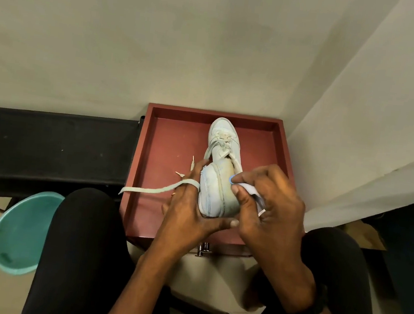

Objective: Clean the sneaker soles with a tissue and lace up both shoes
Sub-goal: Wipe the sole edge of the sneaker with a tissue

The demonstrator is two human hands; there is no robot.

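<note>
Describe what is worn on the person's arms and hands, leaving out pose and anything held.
Both forearms are bare, with no sleeves in view. The right wrist carries a black band, like a watch strap or bracelet; its face is not visible. The left hand and right hand wear no gloves, and I can make out no rings.

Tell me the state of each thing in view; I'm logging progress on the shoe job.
Sneaker: on the red tray, heel gripped by both hands, only partly laced.
Lace: loose end draped over a left finger.
Tissue: pinched in the right hand, pressed against the heel.
Left hand: steadying the heel.
Green basin: on the floor, nothing visible inside.
</note>
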